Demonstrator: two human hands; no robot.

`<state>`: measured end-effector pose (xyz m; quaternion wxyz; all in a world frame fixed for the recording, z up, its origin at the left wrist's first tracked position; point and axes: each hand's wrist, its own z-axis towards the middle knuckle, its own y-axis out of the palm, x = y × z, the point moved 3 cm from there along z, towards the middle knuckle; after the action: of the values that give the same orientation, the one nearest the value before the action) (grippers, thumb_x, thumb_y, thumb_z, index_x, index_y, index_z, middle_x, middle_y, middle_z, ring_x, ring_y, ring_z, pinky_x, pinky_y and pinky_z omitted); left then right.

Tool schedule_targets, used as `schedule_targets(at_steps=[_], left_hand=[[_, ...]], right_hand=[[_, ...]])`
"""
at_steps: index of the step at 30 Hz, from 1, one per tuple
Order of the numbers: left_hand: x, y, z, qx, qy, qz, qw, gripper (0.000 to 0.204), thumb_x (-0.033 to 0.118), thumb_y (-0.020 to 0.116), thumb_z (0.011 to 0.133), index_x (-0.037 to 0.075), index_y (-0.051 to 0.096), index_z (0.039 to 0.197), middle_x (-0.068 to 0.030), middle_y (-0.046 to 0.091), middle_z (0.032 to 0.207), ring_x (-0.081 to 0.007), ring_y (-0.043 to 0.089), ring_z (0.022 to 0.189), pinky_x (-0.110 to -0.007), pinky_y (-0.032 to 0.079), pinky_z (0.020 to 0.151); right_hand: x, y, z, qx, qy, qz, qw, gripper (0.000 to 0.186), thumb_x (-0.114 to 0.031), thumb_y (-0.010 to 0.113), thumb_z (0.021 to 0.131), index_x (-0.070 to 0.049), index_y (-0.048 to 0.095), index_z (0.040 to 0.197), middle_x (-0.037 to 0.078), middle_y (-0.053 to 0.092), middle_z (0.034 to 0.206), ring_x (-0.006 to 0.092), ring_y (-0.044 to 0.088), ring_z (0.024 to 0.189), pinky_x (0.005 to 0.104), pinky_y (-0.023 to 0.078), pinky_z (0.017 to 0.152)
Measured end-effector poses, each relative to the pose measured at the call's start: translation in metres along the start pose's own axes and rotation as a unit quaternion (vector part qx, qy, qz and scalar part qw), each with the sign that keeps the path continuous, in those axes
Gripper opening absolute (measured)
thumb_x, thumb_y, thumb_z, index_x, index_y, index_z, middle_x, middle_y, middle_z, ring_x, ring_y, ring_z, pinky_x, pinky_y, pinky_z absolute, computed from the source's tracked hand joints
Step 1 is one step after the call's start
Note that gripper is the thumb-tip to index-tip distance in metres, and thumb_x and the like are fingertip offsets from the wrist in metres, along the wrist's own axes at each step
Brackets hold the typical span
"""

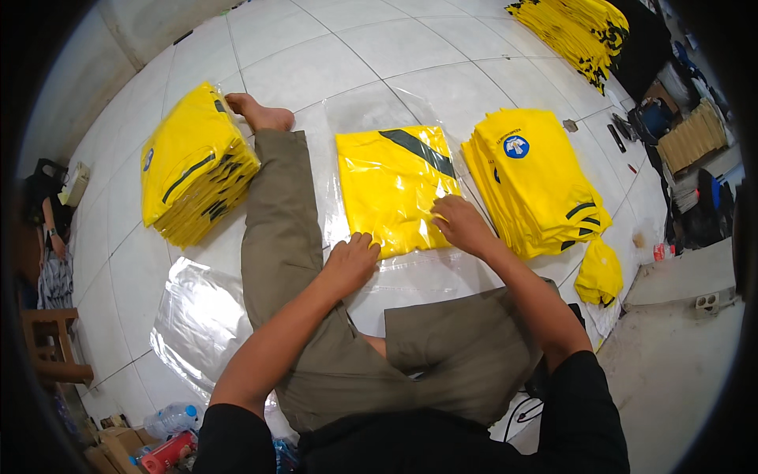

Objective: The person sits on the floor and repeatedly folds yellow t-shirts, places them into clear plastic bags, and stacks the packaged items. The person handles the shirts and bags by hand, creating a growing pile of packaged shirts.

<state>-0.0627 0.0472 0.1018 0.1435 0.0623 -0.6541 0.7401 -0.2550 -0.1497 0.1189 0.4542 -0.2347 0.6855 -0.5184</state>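
Observation:
A folded yellow shirt (395,186) with a dark green diagonal band lies flat inside a clear plastic bag (371,110) on the floor between my legs. My left hand (351,263) has its fingers curled onto the lower edge of the bagged shirt. At its right edge, my right hand (462,225) grips the shirt and film with bent fingers. A stack of folded yellow shirts (541,186), the top one bearing a round blue badge, stands to the right. Left of my leg is a stack of bagged yellow shirts (193,162).
Empty clear bags (197,316) lie beside my left thigh. A crumpled yellow cloth (598,272) sits below the right stack. More yellow garments (572,35) are piled at the far right. Water bottles (171,420) lie at the lower left. Another person's arm (54,229) shows at the left edge.

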Motion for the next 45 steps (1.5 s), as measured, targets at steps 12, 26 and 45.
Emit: schedule_targets(at_steps=[12, 26, 45], left_hand=[[-0.006, -0.024, 0.022, 0.142, 0.016, -0.014, 0.990, 0.008, 0.003, 0.065, 0.077, 0.007, 0.062, 0.084, -0.0122, 0.061, 0.085, -0.0313, 0.063, 0.078, -0.043, 0.054, 0.065], [0.015, -0.004, 0.004, 0.032, 0.083, 0.160, 0.983, 0.006, 0.010, 0.065, 0.074, 0.006, 0.063, 0.070, -0.0131, 0.057, 0.101, -0.0241, 0.059, 0.089, -0.033, 0.049, 0.058], [0.011, -0.009, -0.031, -0.137, 0.039, -0.006, 0.990, 0.015, 0.014, 0.065, 0.084, 0.005, 0.073, 0.094, -0.0148, 0.070, 0.087, -0.0333, 0.067, 0.090, -0.045, 0.049, 0.070]], right_hand=[[0.007, 0.015, -0.036, 0.126, -0.100, -0.062, 0.985, 0.017, -0.006, 0.064, 0.078, -0.009, 0.065, 0.095, 0.009, 0.063, 0.098, 0.0288, 0.063, 0.093, 0.0430, 0.051, 0.075], [-0.008, 0.007, -0.056, 0.068, 0.005, -0.273, 0.960, 0.014, -0.009, 0.065, 0.078, -0.002, 0.075, 0.084, 0.021, 0.053, 0.147, 0.0362, 0.049, 0.132, 0.0508, 0.038, 0.101], [0.019, -0.020, -0.061, -0.034, 0.219, -0.128, 0.967, 0.024, -0.009, 0.060, 0.085, -0.002, 0.076, 0.102, 0.017, 0.071, 0.118, 0.0375, 0.068, 0.107, 0.0492, 0.053, 0.090]])
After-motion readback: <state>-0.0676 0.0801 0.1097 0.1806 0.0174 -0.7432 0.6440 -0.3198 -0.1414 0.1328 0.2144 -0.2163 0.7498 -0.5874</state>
